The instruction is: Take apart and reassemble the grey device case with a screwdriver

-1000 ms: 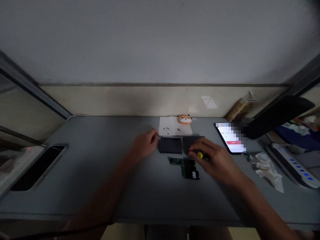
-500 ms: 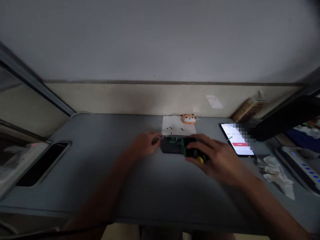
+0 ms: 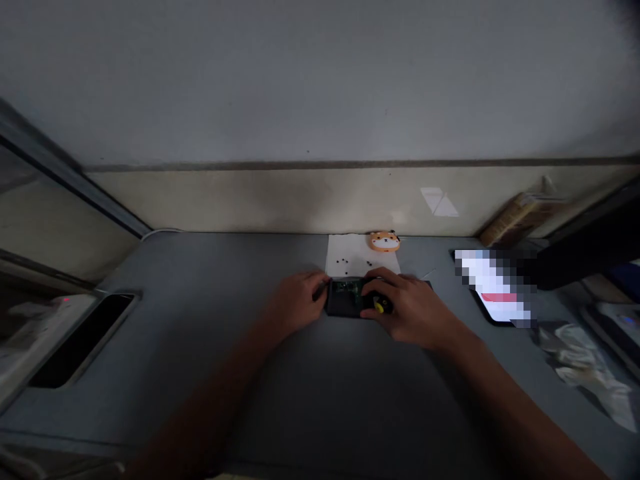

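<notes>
A flat black case [image 3: 344,307] with a green circuit board [image 3: 349,287] exposed inside lies on the desk in front of me. My left hand [image 3: 299,300] is closed at the case's left end. Between its fingertips shows a small dark thing [image 3: 319,291] that I cannot make out. Over the right half of the case, my right hand [image 3: 407,303] curls its fingers and thumb round a black rounded piece with a yellow spot [image 3: 379,305]. The hand hides most of that piece and the case's right part.
Behind the case, several tiny dark screw-like bits [image 3: 342,261] lie on a white paper [image 3: 333,247], with an orange animal-faced trinket [image 3: 385,241] on its corner. To the right are a lit phone [image 3: 493,293] and crumpled tissue [image 3: 583,367]. A dark phone-like slab [image 3: 85,343] stands left.
The case now sits flatter and slightly nearer me. My right hand has shifted left over it, the yellow spot turning more toward view. The camera view has swung a little left.
</notes>
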{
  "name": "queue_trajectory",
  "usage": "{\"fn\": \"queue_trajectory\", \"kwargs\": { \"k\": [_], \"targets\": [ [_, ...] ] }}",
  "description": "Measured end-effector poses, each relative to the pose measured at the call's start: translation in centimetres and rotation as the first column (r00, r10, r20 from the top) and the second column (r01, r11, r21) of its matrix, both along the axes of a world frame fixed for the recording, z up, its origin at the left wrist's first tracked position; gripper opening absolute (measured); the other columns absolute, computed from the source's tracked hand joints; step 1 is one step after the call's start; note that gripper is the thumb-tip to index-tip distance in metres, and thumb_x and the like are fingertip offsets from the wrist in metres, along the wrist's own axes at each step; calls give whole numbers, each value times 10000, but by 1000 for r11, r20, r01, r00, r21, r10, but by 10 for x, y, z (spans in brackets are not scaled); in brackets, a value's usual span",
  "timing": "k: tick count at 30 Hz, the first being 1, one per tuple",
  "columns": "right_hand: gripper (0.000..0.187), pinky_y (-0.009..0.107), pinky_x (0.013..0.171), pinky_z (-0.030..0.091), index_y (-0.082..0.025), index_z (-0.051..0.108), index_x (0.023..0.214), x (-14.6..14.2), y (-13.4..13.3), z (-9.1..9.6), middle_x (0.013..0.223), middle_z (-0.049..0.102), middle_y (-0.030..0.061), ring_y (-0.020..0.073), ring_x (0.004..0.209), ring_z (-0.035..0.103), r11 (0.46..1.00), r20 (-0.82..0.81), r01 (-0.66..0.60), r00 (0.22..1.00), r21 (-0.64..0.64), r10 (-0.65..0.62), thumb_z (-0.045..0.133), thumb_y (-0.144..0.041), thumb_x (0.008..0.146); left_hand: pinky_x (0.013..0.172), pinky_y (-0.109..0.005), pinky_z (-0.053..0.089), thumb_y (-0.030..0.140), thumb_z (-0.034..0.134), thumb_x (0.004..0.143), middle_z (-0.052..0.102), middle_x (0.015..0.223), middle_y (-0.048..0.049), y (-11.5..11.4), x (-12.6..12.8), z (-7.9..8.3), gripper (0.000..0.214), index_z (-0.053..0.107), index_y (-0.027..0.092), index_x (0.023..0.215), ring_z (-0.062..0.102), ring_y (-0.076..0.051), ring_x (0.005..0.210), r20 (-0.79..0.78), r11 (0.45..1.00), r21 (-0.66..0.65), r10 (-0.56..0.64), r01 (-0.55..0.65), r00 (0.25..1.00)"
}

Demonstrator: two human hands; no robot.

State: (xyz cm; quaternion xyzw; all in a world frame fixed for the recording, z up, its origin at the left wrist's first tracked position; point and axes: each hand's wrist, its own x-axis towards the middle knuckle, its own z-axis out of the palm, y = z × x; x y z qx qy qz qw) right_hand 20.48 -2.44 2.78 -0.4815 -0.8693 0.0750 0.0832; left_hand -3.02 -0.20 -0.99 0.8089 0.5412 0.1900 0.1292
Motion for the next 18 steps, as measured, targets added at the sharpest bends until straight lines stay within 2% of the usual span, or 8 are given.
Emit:
{"fn": "queue_trajectory", "kwargs": {
  "k": [8,14,18],
  "targets": [
    [261,444,839,564,-246,734,1116,2,2,-4,1319,683,91,258,890,736,1000,11,-28,1000,1,28,711,-372,889,724,-286,491,177,584,875,682,772,-24,-1,0,4,173,721,220,972,652,-190,729,-42,998,47,-39,41,998],
    [265,451,870,568,-234,743,1107,-2,-1,2,1267,720,90,283,951,743,999,52,-27,998,-39,29,765,-302,852,694,-280,493,163,604,857,670,741,-10,1,-4,0,148,709,213,949,645,-176,691,-12,992,88,-90,91,996],
    [286,453,871,571,-231,735,1132,0,-4,4,1267,717,105,279,936,747,998,25,-42,999,-37,43,763,-265,849,735,-291,528,156,566,883,711,792,-22,2,-9,0,179,711,214,969,675,-180,736,-24,979,156,-128,130,992]
  ]
}}
